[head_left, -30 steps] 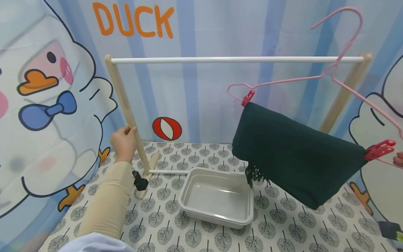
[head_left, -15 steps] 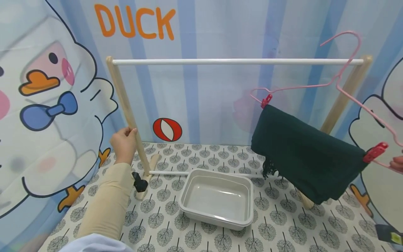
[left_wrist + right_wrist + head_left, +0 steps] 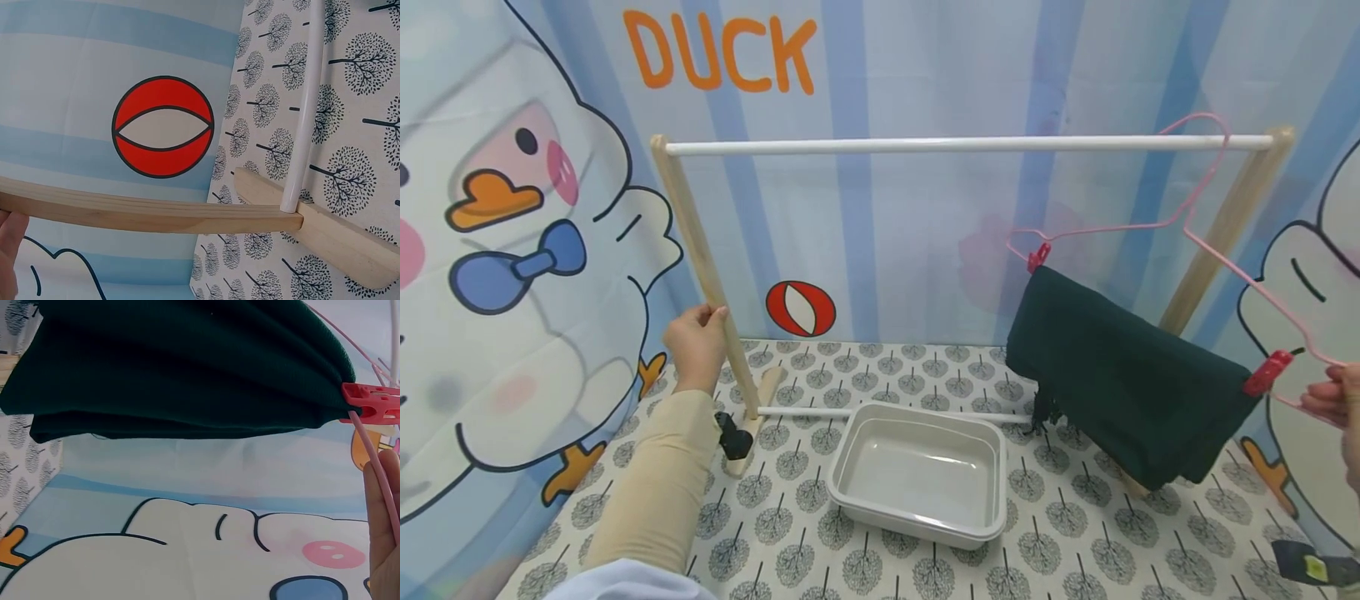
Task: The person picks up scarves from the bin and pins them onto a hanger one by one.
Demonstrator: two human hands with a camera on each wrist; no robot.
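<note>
My right hand [image 3: 1333, 404] holds the right end of a pink wire hanger [image 3: 1243, 272] at the right of the head view. A folded dark green scarf [image 3: 1120, 375] with black fringe hangs from it, held by red clips [image 3: 1039, 257] at both ends. The hanger tilts down to the right. Its hook stands at the white rail [image 3: 925, 146], the tip seemingly behind it; whether they touch, I cannot tell. At the left, my left hand [image 3: 695, 346] grips the rack's wooden post [image 3: 696, 229] with fingertips [image 3: 11, 237] against the wood.
A light grey plastic basin [image 3: 917, 529] stands on the tree-patterned cloth under the rack, by the lower white bar [image 3: 805, 412]. The right wooden post [image 3: 1240, 200] rises behind the hanger. A duck-printed curtain [image 3: 925, 50] closes off the back and sides.
My right hand has come further into view, lowering the hanger and scarf. The hook has dropped from above the rail to rail height. My left hand has stayed on the post.
</note>
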